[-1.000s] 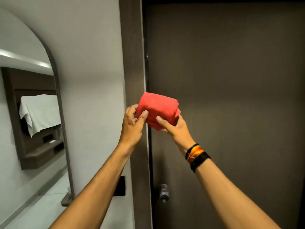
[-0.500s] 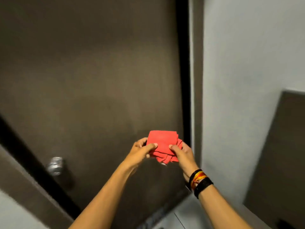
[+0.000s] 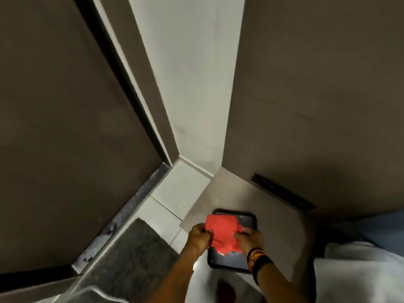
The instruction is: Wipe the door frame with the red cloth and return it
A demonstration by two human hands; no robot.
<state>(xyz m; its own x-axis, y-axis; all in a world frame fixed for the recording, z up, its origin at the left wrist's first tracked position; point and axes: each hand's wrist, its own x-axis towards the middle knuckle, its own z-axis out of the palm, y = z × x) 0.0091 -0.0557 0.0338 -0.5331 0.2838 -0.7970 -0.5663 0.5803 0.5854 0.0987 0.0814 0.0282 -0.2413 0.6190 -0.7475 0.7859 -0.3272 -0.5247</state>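
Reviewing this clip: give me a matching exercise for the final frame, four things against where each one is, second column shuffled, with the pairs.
Things:
1. red cloth
2. dark tray
3. grey mat
4. wristbands

Places:
A. on the floor by the door threshold
B. on the right wrist
C. held in both hands
D. on the low surface, under the cloth

Pairs: 1-C, 2-D, 3-A, 4-B

Head view, steeply down, floor corner

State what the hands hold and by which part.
The red cloth, folded: left hand pinches its left edge, right hand its right edge, over the dark tray.
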